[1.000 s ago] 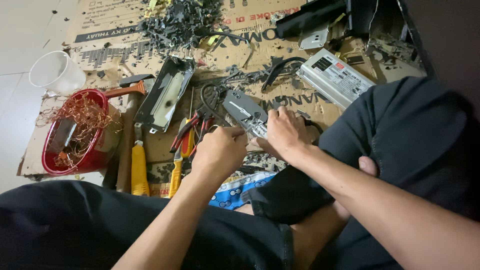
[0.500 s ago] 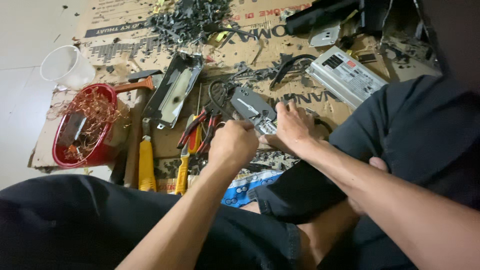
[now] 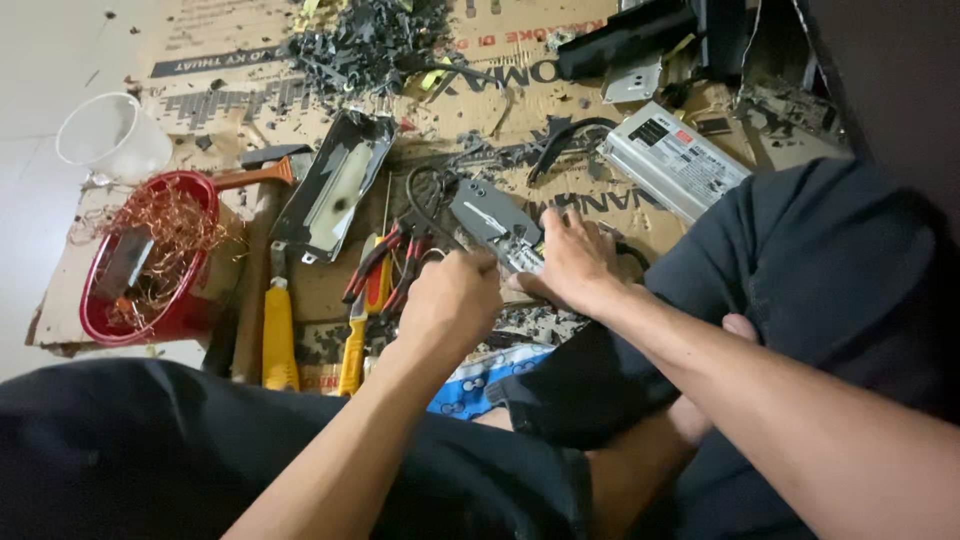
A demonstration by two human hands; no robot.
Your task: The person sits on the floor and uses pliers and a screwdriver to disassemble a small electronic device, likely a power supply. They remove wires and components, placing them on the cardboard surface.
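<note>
Our right hand (image 3: 575,262) has slid flatter, fingers spread, pinning the grey metal module (image 3: 497,222) on the cardboard (image 3: 320,290), while our left hand (image 3: 452,300) stays fisted beside the red-handled pliers (image 3: 385,268), steadying the prying.

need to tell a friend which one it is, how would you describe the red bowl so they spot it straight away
Start at the sheet of cardboard on the floor and go to its near left corner. The red bowl sits there, just below a clear plastic cup. It alone is round and red, and it holds a tangle of copper wire.
</note>
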